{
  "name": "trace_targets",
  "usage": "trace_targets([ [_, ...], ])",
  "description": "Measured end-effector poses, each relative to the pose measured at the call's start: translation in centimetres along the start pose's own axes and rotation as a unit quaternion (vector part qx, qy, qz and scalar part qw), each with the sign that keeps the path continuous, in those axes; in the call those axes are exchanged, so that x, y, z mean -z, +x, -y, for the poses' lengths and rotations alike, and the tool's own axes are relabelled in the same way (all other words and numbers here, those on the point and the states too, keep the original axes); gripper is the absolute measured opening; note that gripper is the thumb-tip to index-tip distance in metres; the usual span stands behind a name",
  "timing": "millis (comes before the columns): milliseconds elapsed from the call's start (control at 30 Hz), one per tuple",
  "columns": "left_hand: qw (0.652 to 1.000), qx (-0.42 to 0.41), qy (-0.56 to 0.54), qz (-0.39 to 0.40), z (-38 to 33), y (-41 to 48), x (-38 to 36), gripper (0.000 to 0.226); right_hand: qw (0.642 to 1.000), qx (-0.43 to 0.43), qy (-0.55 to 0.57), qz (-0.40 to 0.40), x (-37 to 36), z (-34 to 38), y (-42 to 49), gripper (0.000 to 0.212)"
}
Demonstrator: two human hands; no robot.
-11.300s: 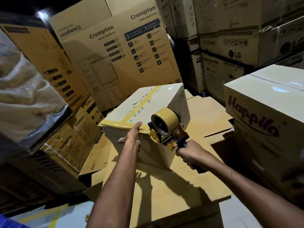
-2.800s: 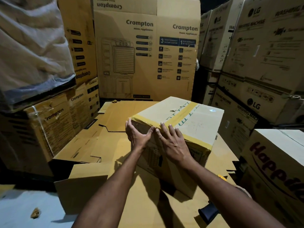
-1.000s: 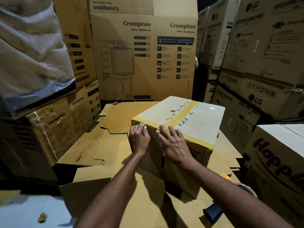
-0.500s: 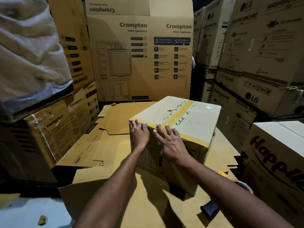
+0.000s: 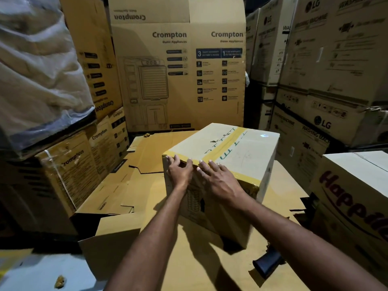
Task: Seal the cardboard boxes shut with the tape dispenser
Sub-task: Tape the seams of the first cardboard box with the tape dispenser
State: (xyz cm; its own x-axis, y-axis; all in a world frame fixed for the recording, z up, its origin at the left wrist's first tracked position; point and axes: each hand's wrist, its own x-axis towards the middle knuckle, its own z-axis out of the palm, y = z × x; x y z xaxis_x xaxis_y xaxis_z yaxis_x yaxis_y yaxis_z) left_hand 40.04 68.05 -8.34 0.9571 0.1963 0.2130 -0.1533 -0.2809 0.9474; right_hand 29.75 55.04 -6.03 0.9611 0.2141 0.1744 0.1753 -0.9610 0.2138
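Head view: left hand (image 5: 179, 174) and right hand (image 5: 220, 181) lie flat, grasping nothing; they press side by side on the near upper edge of the box (image 5: 241, 152), evidently to rub the tape (image 5: 247, 182) down; the tape dispenser (image 5: 267, 262) lies released beneath the right forearm, only its dark grip showing.

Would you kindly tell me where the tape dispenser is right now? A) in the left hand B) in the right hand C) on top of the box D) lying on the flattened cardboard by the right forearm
D: the tape dispenser, with only its dark handle showing, lies on the flattened cardboard by the right forearm, while the left hand and right hand press on the taped edge of the box.
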Motion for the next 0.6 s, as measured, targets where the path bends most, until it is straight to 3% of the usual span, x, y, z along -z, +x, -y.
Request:
trace_targets([
  [167,1.000,-0.002,0.005,0.004,0.0,-0.2,-0.3,0.066,0.999,0.004,-0.009,-0.031,-0.6,-3.2,-4.4,0.060],
  [300,1.000,-0.002,0.006,0.007,-0.3,-0.7,-0.3,0.058,0.989,0.044,-0.019,-0.141,-2.5,-6.8,-8.5,0.057],
  [467,0.999,-0.002,0.000,-0.037,-1.6,-2.2,-0.8,0.044,0.969,0.113,0.010,-0.221,-3.2,-10.4,-11.6,0.046],
  [600,0.997,-0.020,0.021,-0.068,-2.5,-4.0,-1.6,0.030,0.962,0.116,0.064,-0.240,-3.3,-12.0,-12.4,0.049],
])
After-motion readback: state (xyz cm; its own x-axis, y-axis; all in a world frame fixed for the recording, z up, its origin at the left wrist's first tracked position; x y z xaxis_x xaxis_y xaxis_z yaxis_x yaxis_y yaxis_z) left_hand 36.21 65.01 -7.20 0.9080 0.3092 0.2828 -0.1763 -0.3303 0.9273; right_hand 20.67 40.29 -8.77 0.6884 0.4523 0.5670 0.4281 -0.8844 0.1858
